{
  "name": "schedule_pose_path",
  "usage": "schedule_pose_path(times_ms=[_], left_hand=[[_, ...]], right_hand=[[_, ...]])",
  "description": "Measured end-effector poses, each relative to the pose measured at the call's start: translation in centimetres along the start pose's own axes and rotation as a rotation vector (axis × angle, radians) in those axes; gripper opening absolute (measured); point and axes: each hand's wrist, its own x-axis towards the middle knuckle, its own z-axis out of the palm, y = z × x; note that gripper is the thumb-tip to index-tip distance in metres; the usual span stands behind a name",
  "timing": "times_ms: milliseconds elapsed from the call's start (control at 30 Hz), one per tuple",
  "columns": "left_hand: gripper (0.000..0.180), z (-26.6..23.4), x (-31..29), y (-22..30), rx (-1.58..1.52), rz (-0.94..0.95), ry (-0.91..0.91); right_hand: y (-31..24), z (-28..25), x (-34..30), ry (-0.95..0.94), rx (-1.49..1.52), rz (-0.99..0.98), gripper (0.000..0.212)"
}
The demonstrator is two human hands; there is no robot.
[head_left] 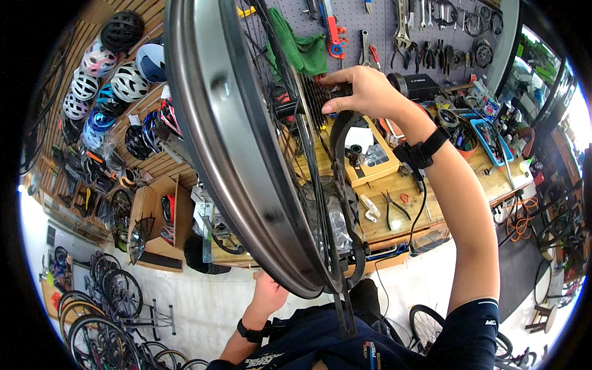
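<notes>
A bare bicycle wheel rim, dark grey and without a tyre, stands upright and slightly tilted in front of me. Black spokes run to its hub, which carries a cassette of dark sprockets. My right hand reaches round the cassette's outer side, thumb and fingers on its edge. Low down beside the rim, my left hand is closed; what its fingers hold is hidden. A black curved arm, seemingly part of a stand, rises at the wheel's right side.
On the wooden workbench lie pliers, a yellow open box and a blue tray of tools. Tools and a green cloth hang on the pegboard. Helmets line the left wall; several bicycles stand at lower left.
</notes>
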Motion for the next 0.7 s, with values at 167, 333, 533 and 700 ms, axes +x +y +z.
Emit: schedule_pose_path(times_ms=[167, 333, 533, 700], left_hand=[[0.033, 0.5, 0.4, -1.5, -0.144, -0.009, 0.031], [0.031, 0.5, -0.3, -0.5, -0.174, 0.073, 0.133], [0.030, -0.3, 0.9, 2.0, -0.168, 0.165, 0.087], [0.030, -0.4, 0.9, 0.9, -0.180, 0.142, 0.060]], right_hand=[[-0.3, -0.7, -0.1, 0.045, 0.155, -0.077, 0.064], [-7.6, 0.9, -6.6, 0.312, 0.520, 0.253, 0.045], [-11.2, 7.2, -14.5, -0.287, 1.410, 0.981, 0.067], [-15.2, 2.6, -12.9, -0.589, 1.500, 1.128, 0.092]])
